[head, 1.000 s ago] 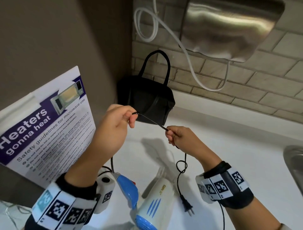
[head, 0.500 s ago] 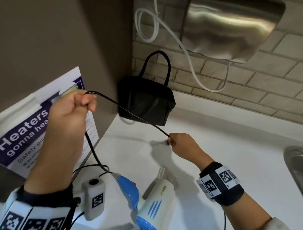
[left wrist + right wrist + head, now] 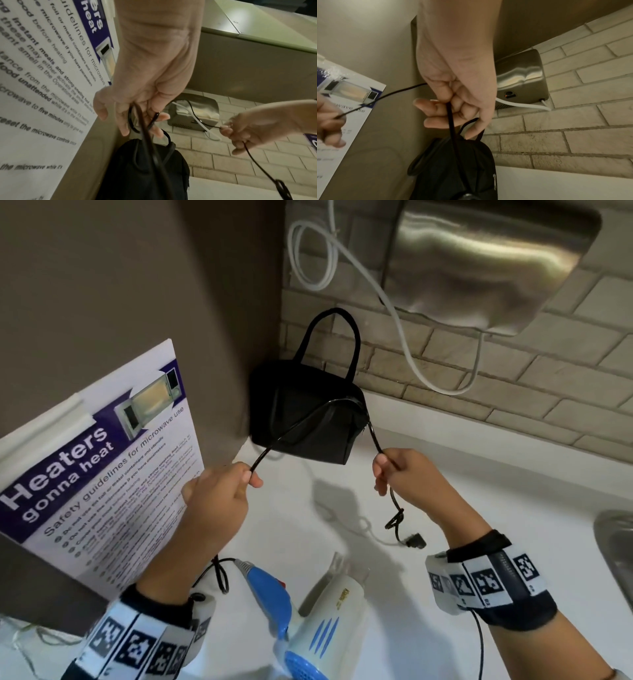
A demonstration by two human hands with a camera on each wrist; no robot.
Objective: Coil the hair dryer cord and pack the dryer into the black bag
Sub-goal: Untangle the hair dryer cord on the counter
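Here, from left to right:

Poster: a microwave safety poster (image 3: pixel 102 474) leans against the brown wall panel at the far left, its lower edge near the bench (image 3: pixel 479 542).

Left hand: the left hand (image 3: pixel 219 501) is raised above the bench with its fingers curled, pinching the black cord (image 3: pixel 301 422) between thumb and forefinger; in the left wrist view loops of cord (image 3: pixel 137 121) lie gathered in the curled fingers.

Cord: from the left hand it arcs up across the front of the black bag and down to the right hand; below that hand it hangs with a small knot-like tangle, and the plug (image 3: pixel 414 541) lies on the bench. Another stretch runs from under the left wrist to the dryer's handle.

Black bag: the black bag (image 3: pixel 308 419) stands upright in the corner of the bench, against the wall panel and brick wall, handles up.

Hair dryer: the hair dryer (image 3: pixel 318 621), white and blue, lies on the bench at the near edge, between the two forearms, well apart from the bag.

Right hand: the right hand (image 3: pixel 407 477) is closed round the cord, which comes out from between its curled fingers (image 3: pixel 436 108).

Wall unit: a steel hand dryer (image 3: pixel 479 258) with a white cable is mounted on the brick wall.

Sink: a metal sink (image 3: pixel 616 549) edge shows at the far right.
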